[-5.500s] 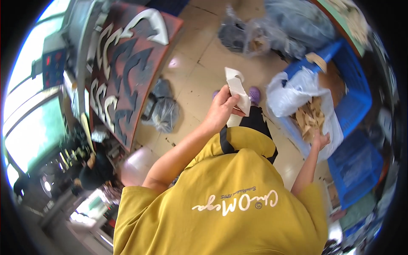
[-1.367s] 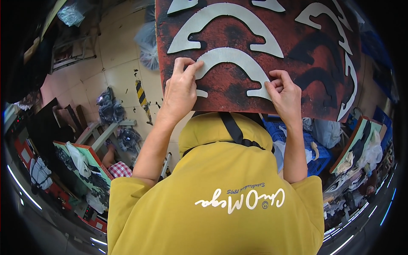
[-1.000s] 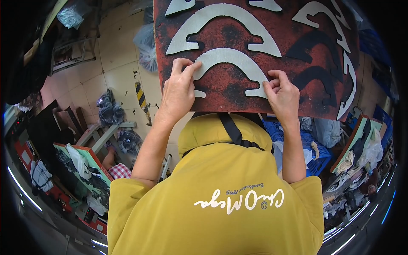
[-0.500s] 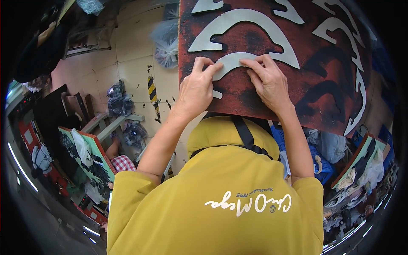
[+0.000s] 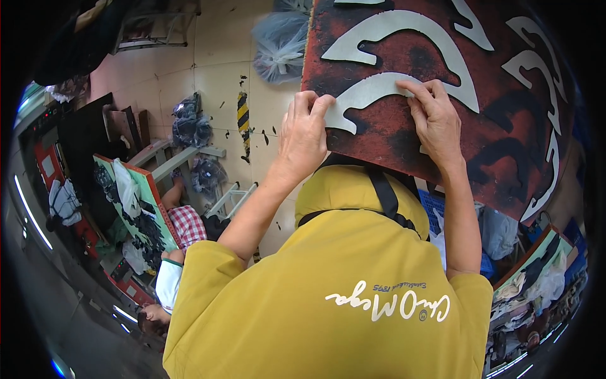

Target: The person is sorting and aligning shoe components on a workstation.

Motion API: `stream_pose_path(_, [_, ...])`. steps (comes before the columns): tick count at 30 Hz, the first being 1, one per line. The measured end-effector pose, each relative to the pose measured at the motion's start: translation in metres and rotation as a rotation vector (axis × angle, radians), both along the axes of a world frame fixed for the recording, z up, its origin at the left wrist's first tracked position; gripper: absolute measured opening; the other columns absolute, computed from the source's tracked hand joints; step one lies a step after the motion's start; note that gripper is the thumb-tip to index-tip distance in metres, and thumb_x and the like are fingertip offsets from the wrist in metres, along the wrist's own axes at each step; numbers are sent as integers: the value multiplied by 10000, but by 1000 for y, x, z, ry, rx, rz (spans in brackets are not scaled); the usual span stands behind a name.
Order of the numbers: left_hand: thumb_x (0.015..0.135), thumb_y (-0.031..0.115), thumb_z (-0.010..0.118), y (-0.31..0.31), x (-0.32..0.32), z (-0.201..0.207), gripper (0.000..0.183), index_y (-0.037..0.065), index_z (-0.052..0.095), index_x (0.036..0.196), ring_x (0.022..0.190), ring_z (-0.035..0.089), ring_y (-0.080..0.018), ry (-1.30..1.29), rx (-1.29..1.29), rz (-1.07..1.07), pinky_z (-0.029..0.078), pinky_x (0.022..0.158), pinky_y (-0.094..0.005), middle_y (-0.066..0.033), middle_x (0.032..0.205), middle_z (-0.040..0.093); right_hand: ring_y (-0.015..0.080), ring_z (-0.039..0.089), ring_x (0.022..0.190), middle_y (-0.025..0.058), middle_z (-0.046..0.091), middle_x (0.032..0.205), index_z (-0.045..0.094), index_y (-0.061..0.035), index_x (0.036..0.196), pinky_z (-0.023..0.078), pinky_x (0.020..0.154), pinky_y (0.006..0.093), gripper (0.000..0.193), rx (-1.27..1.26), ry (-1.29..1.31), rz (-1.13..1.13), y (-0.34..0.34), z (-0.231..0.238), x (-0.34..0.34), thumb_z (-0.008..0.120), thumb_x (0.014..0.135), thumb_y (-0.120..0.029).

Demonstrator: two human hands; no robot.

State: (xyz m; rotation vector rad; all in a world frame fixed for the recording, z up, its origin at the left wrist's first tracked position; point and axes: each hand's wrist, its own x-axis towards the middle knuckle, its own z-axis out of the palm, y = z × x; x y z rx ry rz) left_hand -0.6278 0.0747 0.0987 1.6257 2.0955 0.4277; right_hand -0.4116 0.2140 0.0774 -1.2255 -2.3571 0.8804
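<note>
On a dark red, black-stained board lies a curved, pale grey cut-out piece with a hooked left end. My left hand, fingers bent and pinched together, grips that left end at the board's near-left edge. With thumb and forefinger my right hand pinches the same piece near its right part, and those fingers hide some of it. Just beyond, a larger pale arch-shaped piece rests flat on the board.
More pale pieces lie along the board's right side. Plastic-wrapped bundles stand on the tiled floor. At left, a person in a checked garment is beside a green-topped table. A blue crate is below the board.
The view has shifted, so the board and hands sit farther right. My hands are wider apart on the curved piece, and its hooked left end shows more fully.
</note>
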Motion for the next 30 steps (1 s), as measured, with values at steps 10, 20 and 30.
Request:
stream_pose_path(10, [767,16,683,-6,12,-12,594,79,489,1325,1133,478,-326,74,168,-19,346,931,-423,-130,1228,495,220,651,780,24,592,905,701,-233,1152,531,668,372,280,-8,17,11,1,-1,0,650,914,-94])
stream_pose_path(20, [797,50,667,2,11,-10,526,76,497,1295,1078,493,-299,48,143,-10,343,886,-405,-107,1134,519,210,688,856,36,614,956,644,-150,1038,558,701,353,337,51,-127,-137,-6,6,-20,789,787,-323])
stream_pose_path(30, [869,103,635,15,12,-21,203,79,539,1046,985,508,-279,141,160,23,330,840,-402,-81,1006,526,224,689,847,56,619,957,621,-110,1027,566,694,379,420,55,-164,-130,-2,5,-20,800,761,-380])
